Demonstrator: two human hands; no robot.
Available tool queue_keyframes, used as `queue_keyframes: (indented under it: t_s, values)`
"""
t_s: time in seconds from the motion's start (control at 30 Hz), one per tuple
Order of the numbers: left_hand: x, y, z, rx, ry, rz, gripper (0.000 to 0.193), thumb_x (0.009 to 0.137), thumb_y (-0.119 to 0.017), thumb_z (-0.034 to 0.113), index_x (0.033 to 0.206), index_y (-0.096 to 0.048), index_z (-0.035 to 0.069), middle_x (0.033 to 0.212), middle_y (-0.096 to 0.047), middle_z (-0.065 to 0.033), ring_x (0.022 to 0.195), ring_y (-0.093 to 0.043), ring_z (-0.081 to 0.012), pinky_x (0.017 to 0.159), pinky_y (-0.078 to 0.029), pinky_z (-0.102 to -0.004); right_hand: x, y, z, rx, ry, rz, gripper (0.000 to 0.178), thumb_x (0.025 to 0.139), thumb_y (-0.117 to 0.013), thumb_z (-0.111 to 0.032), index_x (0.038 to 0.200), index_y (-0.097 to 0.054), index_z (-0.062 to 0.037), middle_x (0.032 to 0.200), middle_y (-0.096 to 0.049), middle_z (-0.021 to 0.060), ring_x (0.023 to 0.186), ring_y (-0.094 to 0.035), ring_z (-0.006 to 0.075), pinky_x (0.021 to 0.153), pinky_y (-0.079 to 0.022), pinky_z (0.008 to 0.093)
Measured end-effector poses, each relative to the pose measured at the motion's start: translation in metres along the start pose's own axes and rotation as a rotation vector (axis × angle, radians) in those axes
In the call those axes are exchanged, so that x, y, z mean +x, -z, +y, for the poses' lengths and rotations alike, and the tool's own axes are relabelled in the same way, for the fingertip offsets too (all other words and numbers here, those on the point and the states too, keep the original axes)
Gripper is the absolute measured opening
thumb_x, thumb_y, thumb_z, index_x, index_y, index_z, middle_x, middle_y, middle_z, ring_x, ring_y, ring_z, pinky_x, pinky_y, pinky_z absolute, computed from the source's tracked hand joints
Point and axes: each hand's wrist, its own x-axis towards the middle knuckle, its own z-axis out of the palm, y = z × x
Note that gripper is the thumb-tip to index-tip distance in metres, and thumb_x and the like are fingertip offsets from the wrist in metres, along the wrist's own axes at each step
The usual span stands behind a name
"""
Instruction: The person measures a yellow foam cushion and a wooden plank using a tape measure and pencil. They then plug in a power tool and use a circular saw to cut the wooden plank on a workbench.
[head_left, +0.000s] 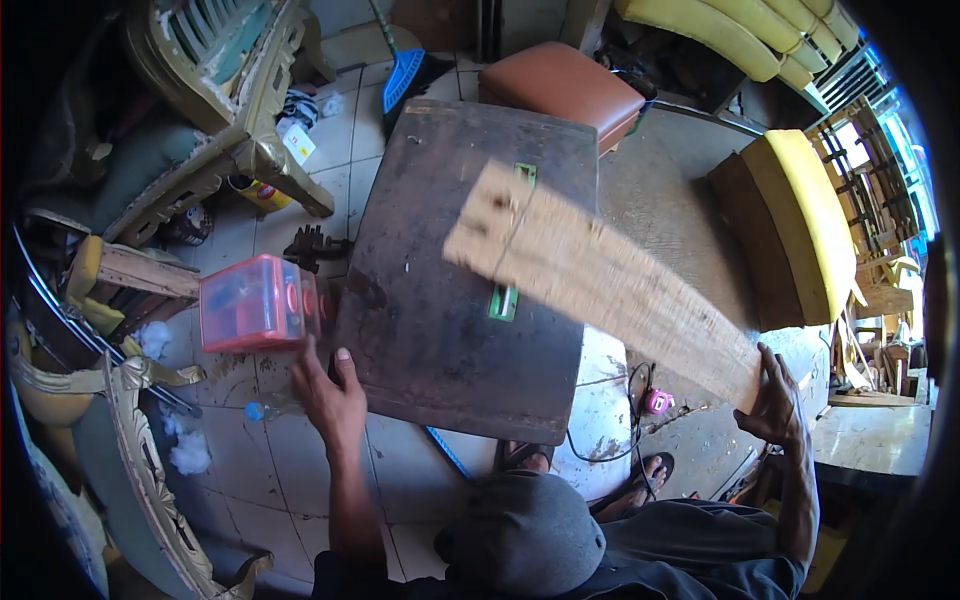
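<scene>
My right hand (775, 405) is closed on one end of a long, rough wooden plank (610, 290). Smeared by motion, the plank slants across above a dark, worn tabletop (430, 340). Under it a green, narrow object (503, 303) lies on the top, partly covered; its kind is unclear. My left hand (330, 395) is by the table's left edge, thumb and fingers apart. Its fingertips reach the near corner of a clear plastic box with red edges (245, 305); whether they touch it is hard to tell.
Carved chair frames (240, 150) crowd the left side. Beyond the table are a blue broom (402, 75) and a brown padded stool (560, 90). A yellow cushioned piece (800, 230) stands at the right. Near my feet, a black cable (640, 400) and a pink tape measure (658, 401) lie on the floor.
</scene>
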Motion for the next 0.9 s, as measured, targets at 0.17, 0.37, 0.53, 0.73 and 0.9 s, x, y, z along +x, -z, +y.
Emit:
queue_keyframes:
  t_s: [0.17,0.37,0.53,0.73,0.9]
  values:
    - [-0.032,-0.006,0.007,-0.244,0.296,-0.289,0.043,0.103,-0.046,0.037,0.116,-0.055,-0.003,0.100,-0.063,-0.0276,0.093,-0.061,-0.0455,0.085,-0.046,-0.0477,0.016,0.026,-0.004,0.179,-0.050,0.181,0.113,0.054,-0.080,-0.020,0.152,-0.026,-0.0001,0.120,-0.057,0.0283,0.104,-0.063,0.0389,0.091,-0.051,0.0458]
    - [-0.115,-0.048,0.092,-0.533,0.405,-0.318,0.040,0.104,-0.046,0.036,0.111,-0.052,-0.002,0.100,-0.063,-0.0279,0.095,-0.062,-0.0444,0.082,-0.046,-0.0478,0.040,0.094,-0.037,0.291,0.128,0.619,0.110,0.072,-0.075,-0.050,0.154,-0.022,0.0012,0.137,-0.049,0.0286,0.117,-0.059,0.0372,0.100,-0.049,0.0477]
    - [-0.107,-0.028,0.104,-0.316,0.217,-0.196,0.040,0.102,-0.050,0.032,0.122,-0.051,-0.003,0.105,-0.062,-0.0268,0.098,-0.061,-0.0442,0.086,-0.048,-0.0456,0.066,0.127,-0.075,0.619,0.204,0.821,0.089,0.081,-0.071,-0.052,0.149,-0.038,-0.0029,0.107,-0.063,0.0122,0.092,-0.062,0.0165,0.080,-0.050,0.0291]
    - [-0.077,0.059,0.191,-0.718,-0.184,-0.289,0.047,0.099,-0.059,0.024,0.136,-0.046,-0.001,0.126,-0.056,-0.0230,0.116,-0.059,-0.0374,0.098,-0.047,-0.0422,0.081,0.157,-0.107,1.281,0.038,0.711,0.048,0.096,-0.060,-0.046,0.125,-0.060,-0.0079,0.083,-0.063,0.0010,0.063,-0.058,0.0073,0.057,-0.048,0.0209]
    - [-0.073,0.115,0.248,-0.696,-0.730,-0.514,0.054,0.095,-0.064,0.036,0.134,-0.050,0.001,0.121,-0.059,-0.0222,0.115,-0.060,-0.0370,0.097,-0.049,-0.0426,0.088,0.143,-0.138,1.615,0.389,0.687,0.047,0.101,-0.053,-0.042,0.136,-0.056,-0.0099,0.106,-0.066,0.0053,0.083,-0.063,0.0121,0.074,-0.054,0.0281]
